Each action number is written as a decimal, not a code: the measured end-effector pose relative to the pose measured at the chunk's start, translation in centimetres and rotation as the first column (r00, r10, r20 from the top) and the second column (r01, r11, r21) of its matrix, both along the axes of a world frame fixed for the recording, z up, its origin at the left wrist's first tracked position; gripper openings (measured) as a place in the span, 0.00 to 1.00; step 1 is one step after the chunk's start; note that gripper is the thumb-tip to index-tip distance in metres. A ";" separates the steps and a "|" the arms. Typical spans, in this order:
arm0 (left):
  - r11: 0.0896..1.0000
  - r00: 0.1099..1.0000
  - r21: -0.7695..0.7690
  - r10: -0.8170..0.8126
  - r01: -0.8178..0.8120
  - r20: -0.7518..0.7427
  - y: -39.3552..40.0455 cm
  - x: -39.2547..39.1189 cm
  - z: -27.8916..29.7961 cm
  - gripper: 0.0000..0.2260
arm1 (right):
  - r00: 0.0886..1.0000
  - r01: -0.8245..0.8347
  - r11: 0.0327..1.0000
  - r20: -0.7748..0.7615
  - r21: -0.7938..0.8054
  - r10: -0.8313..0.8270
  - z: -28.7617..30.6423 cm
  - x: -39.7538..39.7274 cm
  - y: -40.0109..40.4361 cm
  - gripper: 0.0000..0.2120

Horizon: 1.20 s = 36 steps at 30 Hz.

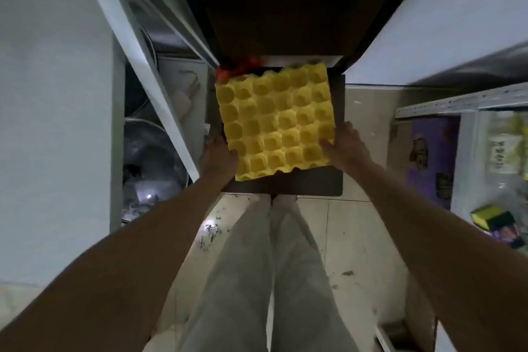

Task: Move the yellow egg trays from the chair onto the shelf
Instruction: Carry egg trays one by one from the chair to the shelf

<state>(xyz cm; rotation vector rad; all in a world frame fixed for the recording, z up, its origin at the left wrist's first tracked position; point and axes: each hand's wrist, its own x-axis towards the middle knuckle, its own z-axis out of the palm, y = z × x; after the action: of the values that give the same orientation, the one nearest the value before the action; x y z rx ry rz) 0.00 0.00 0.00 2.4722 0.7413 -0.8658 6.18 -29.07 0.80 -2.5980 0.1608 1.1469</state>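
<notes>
Room lighting is dim and cool overall. The yellow egg tray (275, 121) is the brightest, most saturated object. The dark chair (288, 23) under it loses detail in shadow. Small specular glints show on the metal bowls (151, 163) at left and on the floor tiles (357, 240). Wide-angle distortion bends the white frame (137, 46) and stretches both forearms at the lower corners. The whole view is soft, with blur heaviest toward the right edge.

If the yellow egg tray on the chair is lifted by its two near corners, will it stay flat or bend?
The yellow egg tray looks like thin moulded pulp with empty cups, so it is probably light. Its dimpled grid likely keeps it fairly stiff, though the far edge may sag a little. The left hand and right hand grip opposite near corners, which should steady it.
</notes>
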 end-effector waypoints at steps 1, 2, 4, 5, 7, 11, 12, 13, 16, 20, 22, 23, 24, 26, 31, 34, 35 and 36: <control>1.000 1.000 -0.005 0.015 -0.015 0.021 -0.3 -0.4 -0.1 0.30 | 0.999 0.033 0.999 0.036 0.001 -0.033 -0.3 0.1 -0.3 0.29; 0.999 0.999 -0.014 0.042 -0.041 0.026 -0.6 -0.4 0.5 0.29 | 0.996 0.056 0.998 0.069 0.002 -0.056 0.3 0.4 -0.6 0.28; 0.995 0.996 -0.050 0.089 -0.091 -0.029 -0.2 -0.7 -3.4 0.26 | 0.993 0.114 0.993 0.046 -0.018 -0.113 -3.1 0.7 -0.7 0.22; 0.992 0.994 -0.061 0.108 -0.107 0.007 -0.1 -0.8 -3.5 0.23 | 0.986 0.146 0.989 0.083 0.002 -0.146 -2.9 0.9 -0.9 0.19; 0.988 0.988 -0.070 0.143 -0.139 0.058 0.3 -0.7 -3.6 0.18 | 0.969 0.206 0.977 0.133 0.048 -0.211 -2.6 0.7 -1.0 0.15; 0.987 0.983 -0.024 0.162 -0.161 0.081 0.8 -0.6 -5.6 0.14 | 0.946 0.295 0.953 0.117 0.070 -0.301 -3.5 1.1 -0.7 0.13; 0.987 0.982 -0.025 0.161 -0.159 0.095 0.8 -0.6 -5.8 0.15 | 0.940 0.311 0.949 0.136 0.044 -0.314 -3.9 1.1 -0.5 0.12; 0.989 0.981 -0.021 0.151 -0.149 0.119 0.9 -0.5 -6.1 0.18 | 0.932 0.323 0.946 0.171 0.012 -0.320 -4.4 1.1 -0.3 0.10; 0.993 0.986 0.039 0.108 -0.113 0.129 1.5 -0.2 -6.5 0.22 | 0.919 0.335 0.937 0.252 -0.094 -0.303 -5.6 1.0 0.5 0.06; 0.993 0.992 0.061 0.092 -0.097 0.091 1.5 -0.2 -6.4 0.22 | 0.919 0.298 0.935 0.321 -0.192 -0.227 -6.5 0.3 1.3 0.03; 0.988 0.988 0.085 0.118 -0.126 0.098 1.3 -0.2 -6.3 0.22 | 0.924 0.282 0.930 0.328 -0.234 -0.198 -6.9 0.1 1.6 0.03; 0.986 0.987 0.103 0.122 -0.133 0.102 1.2 -0.2 -6.4 0.21 | 0.929 0.274 0.927 0.318 -0.254 -0.188 -7.0 0.0 1.8 0.04; 0.985 0.988 0.120 0.115 -0.127 0.102 1.1 -0.2 -6.3 0.21 | 0.936 0.265 0.926 0.303 -0.270 -0.180 -7.0 -0.1 1.8 0.04; 0.985 0.993 0.149 0.075 -0.089 0.096 1.1 -0.2 -6.2 0.21 | 0.945 0.240 0.929 0.287 -0.281 -0.157 -7.1 -0.1 1.8 0.05; 0.982 0.997 0.187 -0.010 -0.005 0.075 1.3 0.0 -5.7 0.22 | 0.979 0.151 0.939 0.175 -0.308 -0.101 -6.8 0.0 1.6 0.10; 0.980 0.997 0.200 0.008 -0.023 0.073 1.5 -0.1 -5.8 0.17 | 0.989 0.097 0.943 0.138 -0.318 -0.055 -6.4 -0.2 1.7 0.13; 0.979 0.997 0.198 0.036 -0.050 0.074 1.6 -0.1 -5.9 0.14 | 0.987 0.093 0.945 0.153 -0.315 -0.047 -6.2 -0.4 1.7 0.13; 0.978 0.996 0.196 0.057 -0.069 0.067 1.7 -0.2 -5.9 0.12 | 0.984 0.090 0.947 0.174 -0.308 -0.037 -6.1 -0.7 1.8 0.14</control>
<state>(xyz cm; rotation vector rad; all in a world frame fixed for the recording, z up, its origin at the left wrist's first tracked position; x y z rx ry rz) -0.17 1.65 -5.91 2.6194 0.9197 -0.7210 5.51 -27.29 -5.25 -2.9271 0.4207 0.9411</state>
